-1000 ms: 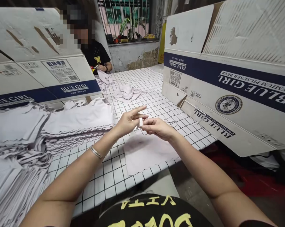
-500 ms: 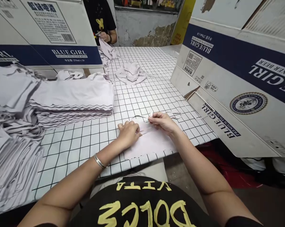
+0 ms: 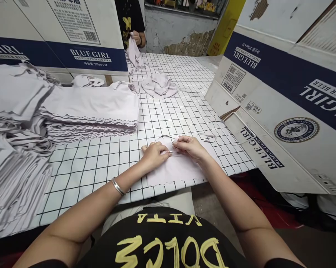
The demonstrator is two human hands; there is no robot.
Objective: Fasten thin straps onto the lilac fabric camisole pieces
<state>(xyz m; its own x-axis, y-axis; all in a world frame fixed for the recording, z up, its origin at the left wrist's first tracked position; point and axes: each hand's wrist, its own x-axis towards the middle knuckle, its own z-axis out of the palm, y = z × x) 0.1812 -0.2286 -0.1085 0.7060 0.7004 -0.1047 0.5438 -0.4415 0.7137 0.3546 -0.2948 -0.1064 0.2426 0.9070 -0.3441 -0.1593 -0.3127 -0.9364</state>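
Observation:
A pale pink garment (image 3: pixel 181 170) lies flat near the front edge of the checkered table, its thin straps toward the far side. On its upper left part rests my left hand (image 3: pixel 155 156), thumb and fingers pinched on the fabric. My right hand (image 3: pixel 191 148) is closed beside it, fingertips pinching a bit of the garment near a strap. The two hands' fingertips are almost together. What exactly lies between them is too small to make out.
Tall stacks of similar garments (image 3: pixel 92 106) fill the table's left side. Large cartons stand at the back left (image 3: pixel 95 57) and right (image 3: pixel 271 93). A crumpled garment (image 3: pixel 159 85) lies farther back. Across the table, a person's hand (image 3: pixel 136 37) holds cloth.
My left hand has shifted slightly right and my fingertips are closer together. The small white piece at my right fingertips no longer shows. The other person's hand has risen with the cloth.

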